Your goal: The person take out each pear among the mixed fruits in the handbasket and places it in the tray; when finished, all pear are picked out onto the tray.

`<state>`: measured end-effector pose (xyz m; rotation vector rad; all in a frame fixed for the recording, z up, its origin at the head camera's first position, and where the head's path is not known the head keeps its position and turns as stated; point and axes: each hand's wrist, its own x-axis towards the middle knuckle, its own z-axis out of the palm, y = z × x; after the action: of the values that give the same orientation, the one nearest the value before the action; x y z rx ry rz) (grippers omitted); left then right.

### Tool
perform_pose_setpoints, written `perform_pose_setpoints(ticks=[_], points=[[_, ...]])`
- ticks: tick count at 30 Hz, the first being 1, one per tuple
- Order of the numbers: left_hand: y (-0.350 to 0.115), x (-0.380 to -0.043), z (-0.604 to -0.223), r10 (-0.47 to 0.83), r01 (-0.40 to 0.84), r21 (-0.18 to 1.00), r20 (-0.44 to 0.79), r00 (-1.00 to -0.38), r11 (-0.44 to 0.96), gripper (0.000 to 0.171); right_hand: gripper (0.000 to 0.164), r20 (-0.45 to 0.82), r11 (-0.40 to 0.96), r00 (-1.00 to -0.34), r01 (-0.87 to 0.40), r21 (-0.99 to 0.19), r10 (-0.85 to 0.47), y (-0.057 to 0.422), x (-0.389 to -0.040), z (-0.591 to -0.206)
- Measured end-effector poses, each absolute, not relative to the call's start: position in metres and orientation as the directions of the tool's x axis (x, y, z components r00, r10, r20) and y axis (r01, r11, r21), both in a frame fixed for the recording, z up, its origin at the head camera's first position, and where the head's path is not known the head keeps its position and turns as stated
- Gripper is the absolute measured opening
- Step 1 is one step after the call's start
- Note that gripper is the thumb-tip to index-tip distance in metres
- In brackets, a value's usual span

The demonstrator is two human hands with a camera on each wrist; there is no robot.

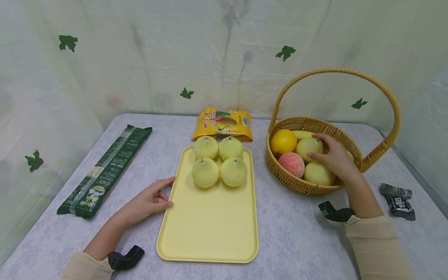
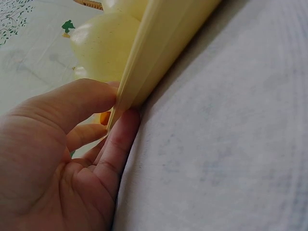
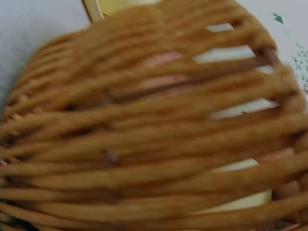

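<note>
My left hand (image 1: 154, 198) is at the left edge of a pale yellow tray (image 1: 210, 225). The left wrist view shows its thumb and fingers (image 2: 122, 134) pinching the tray's rim. Several round, pale green pears (image 1: 233, 172) sit grouped at the tray's far end. My right hand (image 1: 336, 157) reaches into a wicker basket (image 1: 290, 184), thumb and fingers around a pear (image 1: 309, 147). Beside that pear lie an orange (image 1: 283, 142), a pink peach (image 1: 291, 164), a banana (image 1: 301, 134) and another pear (image 1: 318, 174). In the right wrist view, basket weave (image 3: 144, 134) hides the right hand's grip.
A yellow snack bag (image 1: 224, 123) lies behind the tray. A long dark green packet (image 1: 105, 171) is on the table's left side. At the far right sits a small black wrapped packet (image 1: 398, 201). The basket's tall handle (image 1: 336, 70) arches over the fruit.
</note>
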<state>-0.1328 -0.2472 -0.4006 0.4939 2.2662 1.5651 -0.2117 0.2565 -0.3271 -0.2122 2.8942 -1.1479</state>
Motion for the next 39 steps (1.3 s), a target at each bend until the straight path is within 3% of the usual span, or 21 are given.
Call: perform_pose_setpoints(ticks=[8,16,26,34,39], points=[[-0.249,-0.133,-0.401,0.464,0.083,0.937,-0.089,-0.881,0.338,0.072,0.080,-0.111,0.769,-0.976,-0.075,-0.634,-0.186,0.265,-0.225,-0.320],[-0.250,-0.134,-0.402,0.472,0.082,0.941,-0.088,-0.877,0.328,0.072,0.085,-0.127,0.816,-0.979,-0.057,-0.575,-0.158,0.259,-0.225,-0.319],[-0.248,-0.133,-0.403,0.484,0.111,0.943,-0.057,-0.873,0.313,0.072,0.082,0.024,0.793,-0.994,-0.097,-0.601,-0.104,0.259,-0.220,-0.326],[-0.247,-0.134,-0.402,0.487,0.122,0.943,-0.048,-0.872,0.311,0.071,0.074,0.263,0.644,-0.963,-0.170,-0.746,0.050,0.251,-0.213,-0.333],[-0.248,-0.134,-0.402,0.487,0.120,0.942,-0.051,-0.872,0.312,0.072,0.069,0.318,0.562,-0.939,-0.195,-0.804,0.129,0.242,-0.205,-0.330]])
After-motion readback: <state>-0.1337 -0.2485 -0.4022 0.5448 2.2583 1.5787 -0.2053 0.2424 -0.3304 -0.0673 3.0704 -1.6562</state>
